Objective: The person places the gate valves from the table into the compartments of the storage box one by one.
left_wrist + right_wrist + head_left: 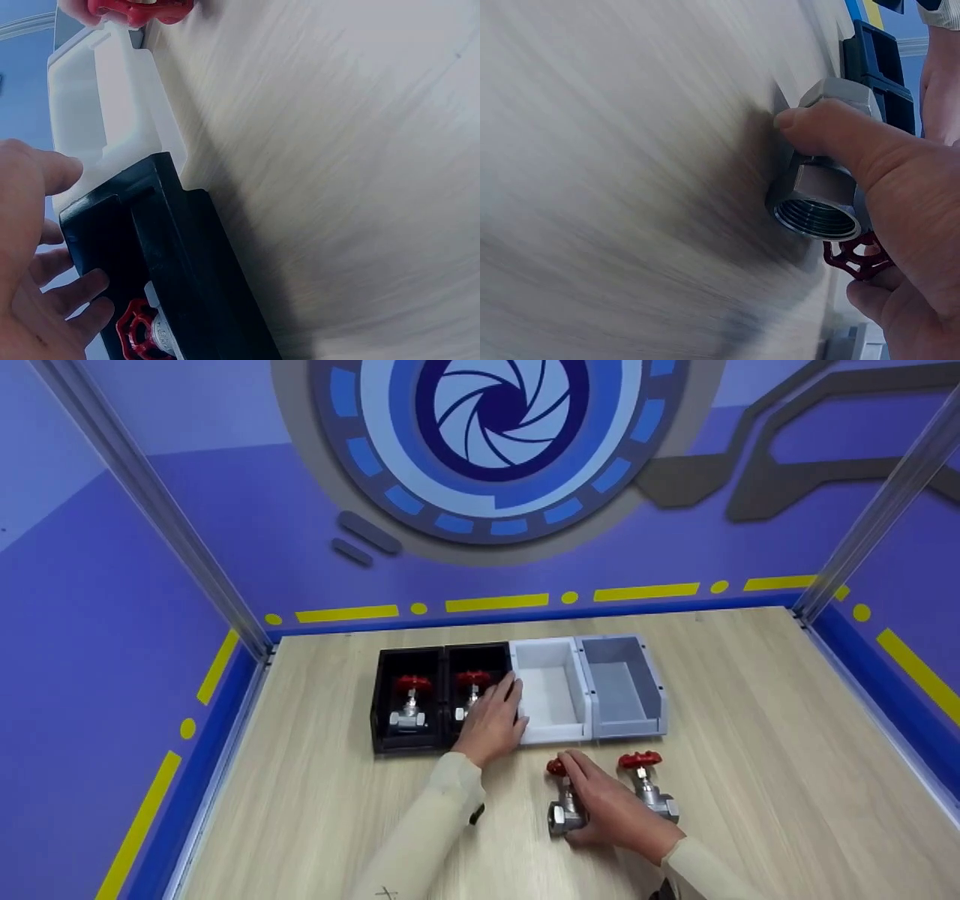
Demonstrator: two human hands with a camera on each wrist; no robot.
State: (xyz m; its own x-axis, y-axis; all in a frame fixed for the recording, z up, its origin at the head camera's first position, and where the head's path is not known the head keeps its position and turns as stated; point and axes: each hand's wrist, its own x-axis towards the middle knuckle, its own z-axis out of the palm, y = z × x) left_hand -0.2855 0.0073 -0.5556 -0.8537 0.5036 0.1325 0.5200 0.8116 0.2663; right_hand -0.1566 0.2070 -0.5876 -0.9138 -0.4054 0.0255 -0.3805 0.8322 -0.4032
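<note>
My right hand (619,810) grips a metal gate valve (568,814) with a red handwheel, in front of the bins. In the right wrist view the thumb lies across the body of this valve (821,184), whose threaded opening shows. A second valve (651,789) stands just right of that hand. My left hand (491,720) is at the right-hand black bin (448,690), beside the white bin (551,731); its fingers are spread and loosely bent in the left wrist view. That black bin contains a valve (472,690), partly hidden by the hand. Another valve (410,709) stands in the left black bin (384,690).
The bins form a row: two black, one white, then a grey bin (630,727) on the right. They stand on a wooden table (750,720). Blue printed walls (225,510) with metal corner posts enclose the table at the back and sides.
</note>
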